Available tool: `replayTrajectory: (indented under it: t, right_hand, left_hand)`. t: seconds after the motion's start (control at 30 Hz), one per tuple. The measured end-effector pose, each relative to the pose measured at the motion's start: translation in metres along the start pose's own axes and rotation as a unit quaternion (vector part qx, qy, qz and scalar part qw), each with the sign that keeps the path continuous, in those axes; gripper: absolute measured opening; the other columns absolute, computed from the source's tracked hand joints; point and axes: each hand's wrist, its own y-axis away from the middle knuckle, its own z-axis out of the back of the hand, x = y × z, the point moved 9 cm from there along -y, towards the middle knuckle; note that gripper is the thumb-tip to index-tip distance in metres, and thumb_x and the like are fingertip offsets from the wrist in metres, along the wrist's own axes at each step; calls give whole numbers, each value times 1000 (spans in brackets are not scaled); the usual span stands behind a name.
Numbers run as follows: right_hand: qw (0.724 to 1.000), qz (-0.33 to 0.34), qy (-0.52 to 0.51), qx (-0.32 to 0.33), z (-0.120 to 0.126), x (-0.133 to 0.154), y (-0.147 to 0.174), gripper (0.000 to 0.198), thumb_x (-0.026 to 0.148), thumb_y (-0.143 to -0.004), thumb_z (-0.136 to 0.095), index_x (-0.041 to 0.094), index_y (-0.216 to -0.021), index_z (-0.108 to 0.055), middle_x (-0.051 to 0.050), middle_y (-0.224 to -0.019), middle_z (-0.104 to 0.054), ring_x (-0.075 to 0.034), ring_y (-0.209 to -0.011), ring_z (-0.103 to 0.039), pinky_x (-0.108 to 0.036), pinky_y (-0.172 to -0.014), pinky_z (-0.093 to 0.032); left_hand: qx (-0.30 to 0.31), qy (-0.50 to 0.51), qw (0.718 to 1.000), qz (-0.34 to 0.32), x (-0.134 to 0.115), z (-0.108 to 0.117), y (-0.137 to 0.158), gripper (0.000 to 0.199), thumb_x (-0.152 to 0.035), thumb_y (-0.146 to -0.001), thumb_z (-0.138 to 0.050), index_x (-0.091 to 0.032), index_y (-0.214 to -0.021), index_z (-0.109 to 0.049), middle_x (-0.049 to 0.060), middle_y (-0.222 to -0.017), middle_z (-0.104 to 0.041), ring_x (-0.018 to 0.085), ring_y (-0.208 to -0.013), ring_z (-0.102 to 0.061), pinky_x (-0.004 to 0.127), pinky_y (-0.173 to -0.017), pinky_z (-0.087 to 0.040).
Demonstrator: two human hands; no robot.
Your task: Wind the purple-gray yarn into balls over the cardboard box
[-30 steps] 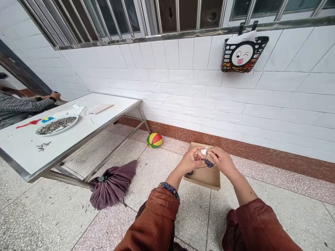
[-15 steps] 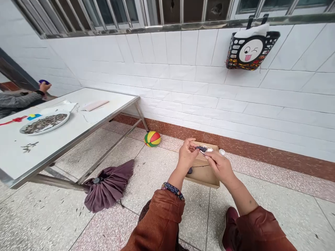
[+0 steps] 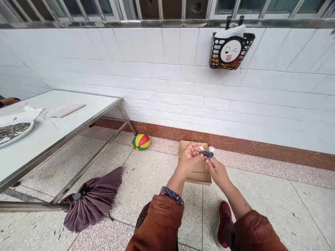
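Observation:
A small dark grey-blue piece of crocheted or knotted yarn (image 3: 207, 154) is pinched between the thumb and fingers of my left hand (image 3: 188, 158). My right hand (image 3: 217, 170) is closed, its thumb and forefinger pressed together just under the piece's lower edge. Whatever thin thing those fingers hold is too small to make out. Below and beyond both hands, a shallow open cardboard box (image 3: 198, 178) lies on the floor, with a dark strand across it. A white item (image 3: 201, 148) shows behind my left fingers, partly hidden.
Left stands a white metal-framed table (image 3: 70, 122) with a plate (image 3: 31, 129) on it. A purple folded umbrella (image 3: 91, 205) and a striped ball (image 3: 141, 142) lie on the floor. A black basket (image 3: 214, 52) hangs from window bars. Another person's hand (image 3: 9, 101) appears far left.
My view has turned right, so the table and ball sit further left. Both hands are still together at the yarn piece, which now extends further right over my right fingertips.

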Motion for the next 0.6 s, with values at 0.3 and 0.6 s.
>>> replayTrajectory:
  t: [0.3, 0.6]
  right_hand:
    - [992, 110, 11, -58, 27, 50, 1, 29, 40, -102, -47, 24, -102, -71, -8, -88, -72, -24, -82, -68, -36, -77, -54]
    - [997, 3, -79, -26, 17, -1, -17, 28, 40, -97, -48, 22, -89, -68, -3, -85, -72, -21, -80, -66, -32, -74, -53]
  left_hand:
    - [-85, -201, 971, -101, -24, 18, 9, 38, -7, -74, -65, -21, -110, -66, 1, -88, -66, 14, -80, -62, 27, -75, -49]
    - [90, -57, 994, 18, -1, -14, 14, 32, -25, -80, -75, -18, -110, -66, 4, -92, -68, 14, -79, -65, 28, -75, -53]
